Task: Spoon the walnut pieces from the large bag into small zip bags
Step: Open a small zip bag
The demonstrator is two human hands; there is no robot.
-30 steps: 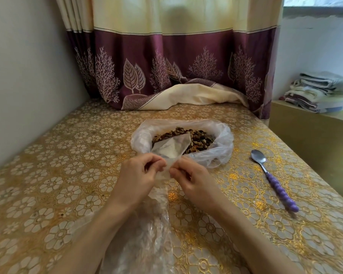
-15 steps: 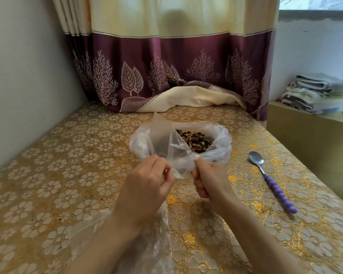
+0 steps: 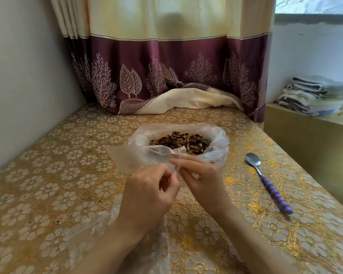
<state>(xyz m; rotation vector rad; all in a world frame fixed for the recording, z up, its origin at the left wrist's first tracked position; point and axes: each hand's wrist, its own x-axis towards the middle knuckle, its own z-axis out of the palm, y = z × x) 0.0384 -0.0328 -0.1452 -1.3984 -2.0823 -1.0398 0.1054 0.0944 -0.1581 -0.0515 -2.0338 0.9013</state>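
A large clear plastic bag [image 3: 220, 139] lies open on the table, with brown walnut pieces [image 3: 180, 142] heaped inside. In front of it I hold a small clear zip bag [image 3: 139, 156], which stretches out to the left. My left hand [image 3: 149, 191] and my right hand [image 3: 201, 176] both pinch the small bag's edge at the same spot, fingertips close together. A metal spoon with a purple beaded handle [image 3: 269, 183] lies on the table to the right, apart from both hands.
More clear plastic bags [image 3: 91, 234] lie under my forearms at the near edge. A gold floral cloth [image 3: 57, 175] covers the table. A maroon and cream curtain [image 3: 166, 76] hangs behind, a wall stands at left, and folded cloths [image 3: 315, 95] sit on a ledge at right.
The small bag, which stood upright in front of the walnuts, now lies stretched out to the left. My hands have drawn close together at its edge.
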